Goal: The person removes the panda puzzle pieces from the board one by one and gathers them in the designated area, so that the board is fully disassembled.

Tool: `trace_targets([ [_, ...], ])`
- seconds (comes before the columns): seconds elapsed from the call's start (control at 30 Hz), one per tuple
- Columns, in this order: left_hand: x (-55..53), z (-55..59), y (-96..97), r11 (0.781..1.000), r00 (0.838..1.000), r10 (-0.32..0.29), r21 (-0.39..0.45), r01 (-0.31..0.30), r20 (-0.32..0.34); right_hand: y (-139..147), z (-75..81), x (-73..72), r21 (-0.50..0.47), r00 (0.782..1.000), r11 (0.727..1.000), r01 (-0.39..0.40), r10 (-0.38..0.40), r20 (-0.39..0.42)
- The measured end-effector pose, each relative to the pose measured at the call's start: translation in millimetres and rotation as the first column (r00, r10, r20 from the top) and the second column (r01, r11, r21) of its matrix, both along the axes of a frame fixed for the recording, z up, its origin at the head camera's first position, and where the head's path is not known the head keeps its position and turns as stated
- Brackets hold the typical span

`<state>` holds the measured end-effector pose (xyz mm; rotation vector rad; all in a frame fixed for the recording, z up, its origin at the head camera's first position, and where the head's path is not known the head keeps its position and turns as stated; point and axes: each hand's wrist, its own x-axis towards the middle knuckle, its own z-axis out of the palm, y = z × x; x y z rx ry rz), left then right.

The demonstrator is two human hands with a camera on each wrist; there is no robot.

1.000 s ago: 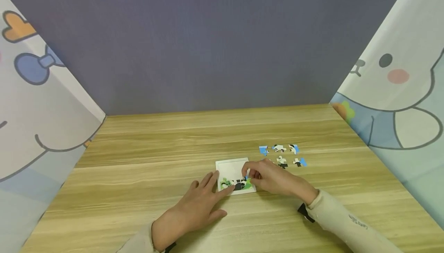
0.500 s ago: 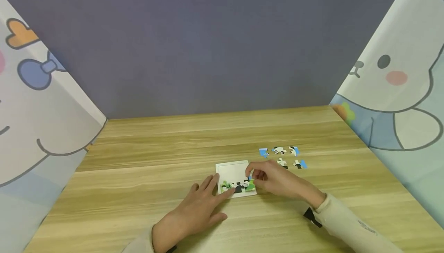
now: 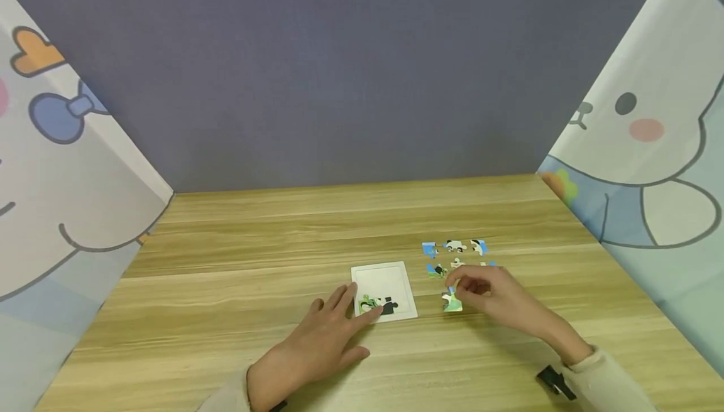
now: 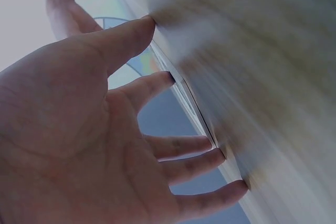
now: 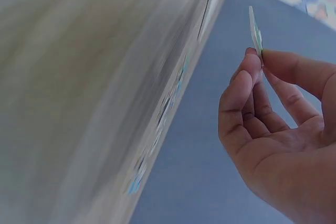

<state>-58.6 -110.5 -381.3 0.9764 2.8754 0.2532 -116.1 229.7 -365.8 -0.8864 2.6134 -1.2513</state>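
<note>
My left hand [image 3: 322, 333] lies with fingers spread, its index fingertip on the lower part of a white puzzle tray [image 3: 384, 272] in the head view. Two joined jigsaw pieces, one green and white [image 3: 367, 303] and one mostly black [image 3: 389, 306], sit along the tray's lower edge. In the left wrist view the fingers [image 4: 194, 144] reach straight to the tabletop and the tray's side. To the right of the tray, my right hand [image 3: 492, 292] pinches a green, white and blue jigsaw piece [image 3: 452, 301] between thumb and fingertips. The right wrist view shows this piece [image 5: 255, 30] edge-on, raised off the table.
Behind the right hand several loose pieces lie in rows on the wooden table [image 3: 254, 255], among them a blue piece [image 3: 430, 249] and a panda-face piece [image 3: 455, 246]. A grey panel [image 3: 351, 85] rises at the table's far edge, with cartoon-printed panels at both sides.
My right hand has lifted the green piece from the tray's lower right corner and carried it right, beside the tray. The left hand has stayed in place.
</note>
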Motion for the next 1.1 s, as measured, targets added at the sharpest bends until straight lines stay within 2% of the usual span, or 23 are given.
trace_targets([
  [0.13,0.3,0.9,-1.6,1.000,1.000,0.000,0.002,0.000,0.006,18,-2.1,0.4,-0.049,0.997,0.997,0.062,-0.059,0.058],
  [0.23,0.5,0.4,-2.5,1.000,1.000,0.006,0.009,-0.006,0.019,29,-1.6,-1.3,-0.069,0.995,0.994,0.084,-0.080,0.051],
  [0.47,0.3,0.1,-4.2,1.000,1.000,0.004,0.015,-0.004,0.003,53,-0.2,-3.7,-0.067,0.993,0.992,0.110,-0.107,0.042],
  [0.57,-0.5,0.1,-2.8,1.000,1.000,-0.006,0.016,0.006,-0.005,67,-1.2,-3.6,-0.065,0.994,0.994,0.093,-0.088,0.063],
  [0.8,-0.2,0.8,-2.0,1.000,1.000,-0.010,0.004,0.010,-0.016,86,-7.9,-7.5,-0.035,0.988,0.999,0.016,-0.011,0.153],
  [1.1,-0.1,0.1,-1.5,1.000,0.999,-0.012,-0.002,0.012,-0.034,86,-18.4,-9.2,0.080,0.988,0.992,0.093,-0.102,0.114],
])
